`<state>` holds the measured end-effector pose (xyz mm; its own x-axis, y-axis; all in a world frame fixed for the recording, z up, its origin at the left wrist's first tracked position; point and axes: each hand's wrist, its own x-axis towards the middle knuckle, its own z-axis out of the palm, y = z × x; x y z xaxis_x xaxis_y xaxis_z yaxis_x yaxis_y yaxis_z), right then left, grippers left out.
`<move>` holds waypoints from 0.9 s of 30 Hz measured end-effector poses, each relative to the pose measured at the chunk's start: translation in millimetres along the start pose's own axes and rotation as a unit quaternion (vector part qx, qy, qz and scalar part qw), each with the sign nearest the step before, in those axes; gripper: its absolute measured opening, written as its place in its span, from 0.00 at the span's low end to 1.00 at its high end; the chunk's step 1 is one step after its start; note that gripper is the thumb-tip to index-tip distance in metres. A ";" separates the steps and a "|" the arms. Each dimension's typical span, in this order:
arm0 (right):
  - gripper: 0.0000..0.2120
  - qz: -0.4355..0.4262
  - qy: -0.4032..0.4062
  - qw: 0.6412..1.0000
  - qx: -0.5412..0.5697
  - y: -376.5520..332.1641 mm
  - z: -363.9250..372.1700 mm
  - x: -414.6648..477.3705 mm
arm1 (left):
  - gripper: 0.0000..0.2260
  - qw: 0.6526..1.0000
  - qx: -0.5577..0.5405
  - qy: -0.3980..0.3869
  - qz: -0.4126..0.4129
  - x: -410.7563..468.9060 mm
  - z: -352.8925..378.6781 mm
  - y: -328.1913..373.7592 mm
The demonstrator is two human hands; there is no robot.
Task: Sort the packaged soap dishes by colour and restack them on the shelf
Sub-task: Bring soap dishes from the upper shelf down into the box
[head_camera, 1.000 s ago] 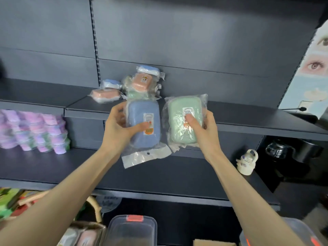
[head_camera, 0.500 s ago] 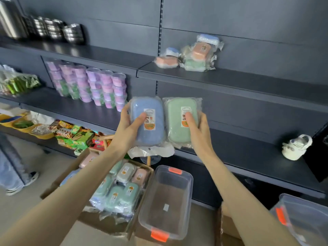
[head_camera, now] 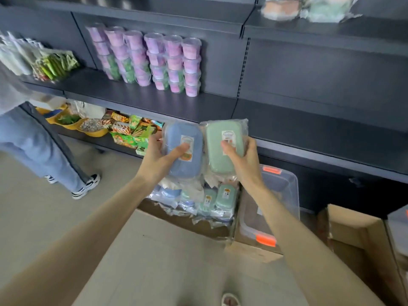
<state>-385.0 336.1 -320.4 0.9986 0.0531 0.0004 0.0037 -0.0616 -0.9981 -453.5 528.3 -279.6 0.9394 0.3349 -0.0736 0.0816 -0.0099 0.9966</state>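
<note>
Dark shelving [head_camera: 309,111] fills the far side. A cardboard box [head_camera: 167,244] sits near, on the floor below my arms. A clear plastic bin [head_camera: 289,191] with orange latches sits just right of it. A person in jeans [head_camera: 33,146] stands far left. Purple-lidded tubs [head_camera: 154,60] are stacked on the middle shelf, left.

Wrapped soap dishes [head_camera: 212,199], blue and green, lie loose in the box. More blurred packs [head_camera: 309,7] lie on the top shelf, far right.

My left hand [head_camera: 154,162] grips a blue soap dish [head_camera: 174,135], thumb across its front. My right hand [head_camera: 245,166] grips a green soap dish [head_camera: 216,138] the same way. Both are held upright, side by side and touching, above the box and in front of the lower shelf edge.

Each carries a white sticker with an orange patch. The print is too blurred to read.
</note>
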 end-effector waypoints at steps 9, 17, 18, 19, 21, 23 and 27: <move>0.19 0.026 0.004 0.993 -0.119 58.3 66.7 35.4 | 0.21 0.998 0.040 -0.004 -0.042 84.2 -55.7 -68.0; 0.29 0.102 0.027 0.961 -0.256 130.8 91.6 88.5 | 0.33 0.976 0.174 -0.018 -0.132 170.1 -58.7 -158.0; 0.30 0.117 0.015 0.956 -0.267 140.2 94.4 94.2 | 0.32 0.975 0.174 -0.020 -0.139 179.2 -57.0 -169.3; 0.31 0.136 0.006 0.953 -0.272 149.8 96.5 99.1 | 0.32 0.973 0.177 -0.019 -0.150 187.2 -55.5 -179.5; 0.32 0.163 0.005 0.944 -0.286 168.6 99.1 105.8 | 0.30 0.969 0.177 -0.031 -0.171 199.4 -51.4 -199.2; 0.32 0.178 0.016 0.932 -0.316 185.5 99.9 107.6 | 0.27 0.964 0.184 -0.056 -0.182 208.5 -47.8 -218.6; 0.32 0.250 0.033 0.900 -0.355 221.1 99.8 109.7 | 0.27 0.943 0.212 -0.096 -0.237 227.1 -41.3 -264.2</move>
<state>-279.9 427.7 -547.1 0.8860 -0.2153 -0.4107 -0.4371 -0.6837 -0.5844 -275.5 645.9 -558.1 0.8038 0.2200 -0.5528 0.5949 -0.2911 0.7492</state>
